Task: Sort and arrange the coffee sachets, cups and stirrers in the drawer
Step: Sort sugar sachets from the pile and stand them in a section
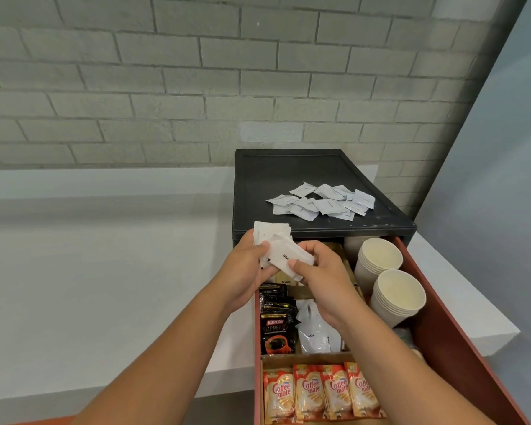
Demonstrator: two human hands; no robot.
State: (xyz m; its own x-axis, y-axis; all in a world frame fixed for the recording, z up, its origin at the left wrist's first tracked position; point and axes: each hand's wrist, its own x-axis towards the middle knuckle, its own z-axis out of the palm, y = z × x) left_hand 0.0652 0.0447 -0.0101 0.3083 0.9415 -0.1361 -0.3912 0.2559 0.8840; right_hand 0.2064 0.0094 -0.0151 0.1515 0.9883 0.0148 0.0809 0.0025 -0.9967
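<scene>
Both hands are raised over the open red drawer [460,338]. My left hand [242,271] grips a small bunch of white sachets [272,239] by their lower ends. My right hand [322,277] pinches one white sachet [292,259] at the front of that bunch. Inside the drawer lie black Kopiko sachets [277,323], orange Coffee mate sachets [322,394], clear white sachets [314,332] and brown sachets partly hidden under my hands. Two stacks of paper cups [390,283] lie tilted along the drawer's right side. No stirrers are visible.
Several loose white sachets [322,201] are scattered on the black top of the drawer unit [288,167]. The unit stands on a white counter [105,271] against a grey brick wall. Cardboard dividers [307,358] split the drawer into compartments.
</scene>
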